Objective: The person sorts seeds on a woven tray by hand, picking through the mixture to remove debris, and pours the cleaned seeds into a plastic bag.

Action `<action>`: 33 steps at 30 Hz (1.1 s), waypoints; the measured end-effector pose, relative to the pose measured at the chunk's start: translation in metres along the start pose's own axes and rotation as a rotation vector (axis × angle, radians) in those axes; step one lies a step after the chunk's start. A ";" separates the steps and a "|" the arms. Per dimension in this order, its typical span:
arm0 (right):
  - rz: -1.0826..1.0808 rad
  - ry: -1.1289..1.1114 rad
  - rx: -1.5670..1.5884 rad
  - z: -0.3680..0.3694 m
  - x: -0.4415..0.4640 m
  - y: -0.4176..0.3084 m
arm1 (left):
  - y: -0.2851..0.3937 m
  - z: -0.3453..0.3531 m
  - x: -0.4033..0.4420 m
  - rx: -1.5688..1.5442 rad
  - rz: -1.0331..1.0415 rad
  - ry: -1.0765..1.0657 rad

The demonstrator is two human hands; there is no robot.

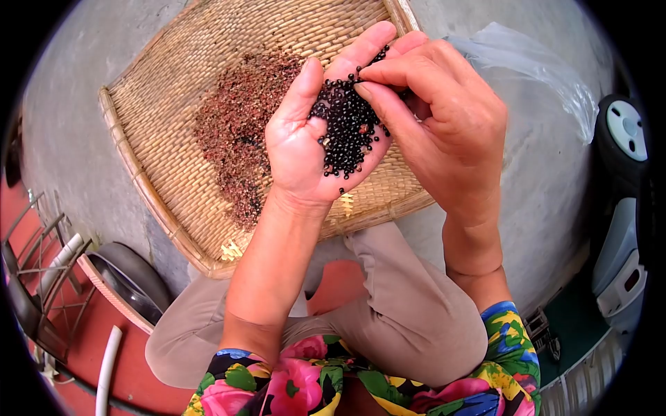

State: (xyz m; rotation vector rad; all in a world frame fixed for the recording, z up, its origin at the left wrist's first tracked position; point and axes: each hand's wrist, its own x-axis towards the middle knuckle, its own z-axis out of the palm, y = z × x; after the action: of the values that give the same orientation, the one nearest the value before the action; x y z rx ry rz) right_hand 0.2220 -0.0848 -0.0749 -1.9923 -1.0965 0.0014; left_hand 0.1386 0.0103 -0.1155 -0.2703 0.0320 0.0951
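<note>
Because the lap lies closest, its beige trousers [409, 305] spread between seven and five o'clock just below the near rim of a woven tray [149, 104], a shifted knee could jolt that rim; whether they touch, I cannot tell. Farther out, the left hand [298, 156] is palm up at twelve o'clock, fingers unfurled rather than closed, cupping a heap of small black seeds [347, 128]. One seed sits by the heel of the palm toward six o'clock and others lie out along the fingers, so a slight tilt or a flattened palm could roll them off. The right hand [458, 118] comes in from two o'clock with thumb and forefinger nearly together at the heap; I cannot tell whether they pinch anything. A clumsy nudge there could flick round seeds away, and a few reddish bits among them could be missed. Past the left wrist, toward ten o'clock, a reddish-brown pile [239, 125] lies on the tray, where dropped seeds could get lost. Out at two o'clock, a clear plastic bag [534, 66] lies on the floor beyond the tray; a seed bouncing that way could disappear under its folds.
</note>
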 end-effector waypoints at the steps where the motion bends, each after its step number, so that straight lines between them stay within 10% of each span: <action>1: 0.007 -0.008 -0.007 0.000 0.000 0.001 | 0.000 -0.003 -0.001 0.000 -0.001 0.000; 22: 0.064 -0.034 0.101 -0.005 0.003 -0.008 | -0.001 -0.003 -0.001 -0.082 -0.079 -0.197; 24: 0.080 -0.006 0.166 -0.011 0.000 -0.008 | -0.006 0.010 0.000 0.186 0.035 0.151; 33: 0.079 -0.161 0.069 -0.023 -0.007 -0.004 | 0.000 0.002 0.002 0.186 0.059 0.056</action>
State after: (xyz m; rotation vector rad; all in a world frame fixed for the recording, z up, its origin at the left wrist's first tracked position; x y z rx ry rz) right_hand 0.2233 -0.1045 -0.0599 -1.9994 -1.1022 0.2417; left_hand 0.1409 0.0107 -0.1133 -0.0860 0.1040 0.1425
